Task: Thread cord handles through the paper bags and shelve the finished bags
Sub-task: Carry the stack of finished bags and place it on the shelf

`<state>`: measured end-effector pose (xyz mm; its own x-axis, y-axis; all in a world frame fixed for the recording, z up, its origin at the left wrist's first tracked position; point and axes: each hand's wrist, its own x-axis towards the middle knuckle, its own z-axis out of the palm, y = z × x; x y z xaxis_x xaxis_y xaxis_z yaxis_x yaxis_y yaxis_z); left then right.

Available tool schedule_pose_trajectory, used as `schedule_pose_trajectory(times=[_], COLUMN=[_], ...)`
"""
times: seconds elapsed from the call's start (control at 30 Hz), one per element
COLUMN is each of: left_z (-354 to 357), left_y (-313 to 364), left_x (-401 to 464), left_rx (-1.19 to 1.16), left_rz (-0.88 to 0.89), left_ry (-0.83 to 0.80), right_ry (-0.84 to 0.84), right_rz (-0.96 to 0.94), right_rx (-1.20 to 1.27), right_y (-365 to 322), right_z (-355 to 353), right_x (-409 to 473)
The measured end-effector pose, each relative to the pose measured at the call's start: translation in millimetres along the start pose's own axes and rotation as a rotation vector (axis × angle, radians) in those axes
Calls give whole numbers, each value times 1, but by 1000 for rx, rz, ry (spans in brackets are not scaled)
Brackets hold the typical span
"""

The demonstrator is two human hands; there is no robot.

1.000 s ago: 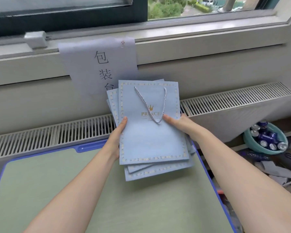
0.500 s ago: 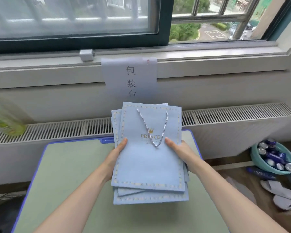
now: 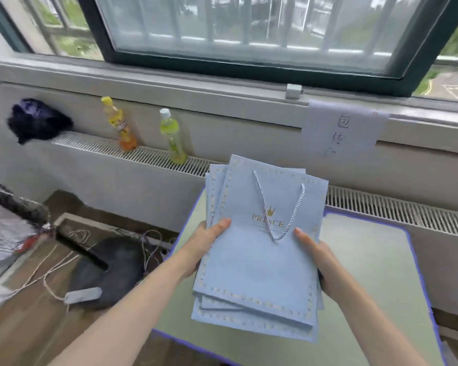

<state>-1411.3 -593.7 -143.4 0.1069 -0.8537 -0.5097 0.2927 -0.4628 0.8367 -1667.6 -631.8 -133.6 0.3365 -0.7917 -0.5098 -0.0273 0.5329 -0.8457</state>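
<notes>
A stack of flat light-blue paper bags (image 3: 257, 268) with dotted gold borders is held up above the left part of the green table (image 3: 368, 273). The top bag shows a gold crown logo and a white-blue twisted cord handle (image 3: 278, 207) hanging in a loop. My left hand (image 3: 206, 241) grips the stack's left edge, thumb on top. My right hand (image 3: 317, 260) grips the right edge, thumb on the top bag, its fingers hidden under the stack.
Two drink bottles, an orange one (image 3: 121, 125) and a green one (image 3: 173, 138), stand on the radiator grille (image 3: 394, 210) under the window. A paper sign (image 3: 341, 130) hangs from the sill. A dark bag (image 3: 109, 270), cables and a power strip (image 3: 82, 295) lie on the floor at left.
The view has swung left, so the table now sits to the right and the floor at left shows. The stack stays in both hands, carried leftward over the table's left edge.
</notes>
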Motion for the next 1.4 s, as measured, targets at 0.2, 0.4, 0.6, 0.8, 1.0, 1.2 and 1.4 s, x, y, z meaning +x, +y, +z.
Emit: schedule_pose_trajectory(times=[0.2,0.4,0.6,0.8,1.0,1.2,1.4], left_z=[-45,-68,-87,-114,-161,-209,-289], left_y=[-32,-52,-75,-97,-114,-128,-129], left_x=[-51,-94,-142,-201,-275,-340,-386], left_rx=[-62,-113,-168,-240,-372,-509,-642], left_rz=[19,13,39,22,52,126,244], left_ry=[126,248,441,659,886,1066,1120], right_ry=[-197,-400,-589,-796,-963,-1012,-1120], right_rz=[51,80,104,97,117,163,144], right_rx=[-41,-106,-206,-299,-384,-483,-593], right_y=[17,21,32,39,59,74,95], right_z=[42,69,101,155,241,346,467], right_x=[-13,-14,-16,-26,-37,-57,-65])
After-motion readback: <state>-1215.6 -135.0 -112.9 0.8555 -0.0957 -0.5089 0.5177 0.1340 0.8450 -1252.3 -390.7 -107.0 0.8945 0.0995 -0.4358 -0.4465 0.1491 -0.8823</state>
